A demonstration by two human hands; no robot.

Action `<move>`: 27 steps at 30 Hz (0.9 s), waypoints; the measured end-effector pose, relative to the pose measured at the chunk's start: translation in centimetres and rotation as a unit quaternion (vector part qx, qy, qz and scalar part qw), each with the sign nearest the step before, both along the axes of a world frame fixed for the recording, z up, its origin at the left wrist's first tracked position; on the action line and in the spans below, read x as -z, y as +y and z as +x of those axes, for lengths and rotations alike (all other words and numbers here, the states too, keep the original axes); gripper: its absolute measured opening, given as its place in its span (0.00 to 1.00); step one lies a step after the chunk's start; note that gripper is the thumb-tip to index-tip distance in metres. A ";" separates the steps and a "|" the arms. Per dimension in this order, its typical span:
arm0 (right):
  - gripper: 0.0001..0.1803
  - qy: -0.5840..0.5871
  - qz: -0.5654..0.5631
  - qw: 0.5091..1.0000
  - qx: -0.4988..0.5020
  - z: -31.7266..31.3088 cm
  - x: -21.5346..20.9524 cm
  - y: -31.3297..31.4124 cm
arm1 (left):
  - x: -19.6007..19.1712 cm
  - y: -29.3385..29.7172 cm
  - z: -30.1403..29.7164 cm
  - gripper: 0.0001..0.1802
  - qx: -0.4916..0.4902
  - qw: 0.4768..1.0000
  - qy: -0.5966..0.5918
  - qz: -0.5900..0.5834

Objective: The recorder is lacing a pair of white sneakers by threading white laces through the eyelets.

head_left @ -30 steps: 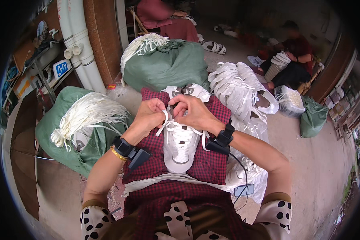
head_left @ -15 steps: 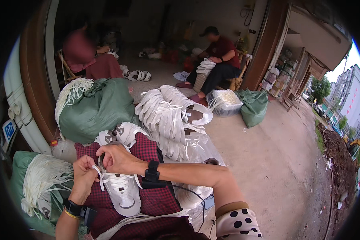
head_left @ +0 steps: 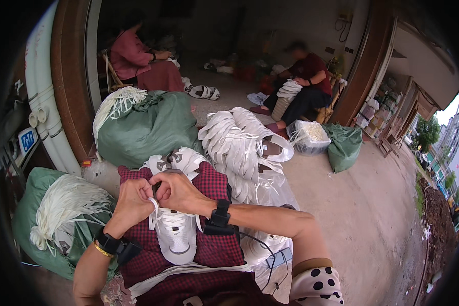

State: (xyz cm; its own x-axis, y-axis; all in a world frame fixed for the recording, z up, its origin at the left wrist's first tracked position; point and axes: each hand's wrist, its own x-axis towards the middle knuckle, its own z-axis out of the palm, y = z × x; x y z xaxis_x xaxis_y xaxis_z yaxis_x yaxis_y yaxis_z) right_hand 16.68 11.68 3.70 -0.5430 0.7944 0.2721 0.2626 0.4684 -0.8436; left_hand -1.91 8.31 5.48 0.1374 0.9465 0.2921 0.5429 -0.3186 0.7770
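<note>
Fingers of our left hand (head_left: 133, 198) and right hand (head_left: 176, 191) pinch closed on the white lace (head_left: 153, 210), keeping it taut over the white shoe (head_left: 176, 234) resting on the checked cloth (head_left: 209, 183) across our lap.

White shoe (head_left: 174, 232) with white laces (head_left: 153, 211) seen on red-and-black checked cloth (head_left: 214, 186). Black wrist straps noted on left hand (head_left: 132, 196) and right hand (head_left: 176, 189); thin yellow band beside left strap. Sleeve (head_left: 316, 285) cream, black-spotted. Green sacks (head_left: 148, 130) stuffed with white laces. Stack of white shoe uppers (head_left: 234, 137) beyond cloth's far edge. Second green sack (head_left: 344, 145) seen on grey floor.
</note>
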 end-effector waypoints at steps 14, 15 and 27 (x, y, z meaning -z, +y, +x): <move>0.32 -0.030 0.031 0.999 -0.007 0.8 -0.9 -0.4 | 3.1 -0.7 -1.4 0.09 0.064 0.955 -0.262 -0.123; 0.32 -0.026 0.021 0.999 -0.004 0.2 -0.7 -0.3 | 3.0 -0.7 -1.8 0.09 0.044 0.960 -0.243 -0.134; 0.35 0.016 0.148 0.989 -0.011 -1.9 1.2 -1.8 | 1.2 -1.1 -4.0 0.11 0.050 0.973 -0.145 -0.174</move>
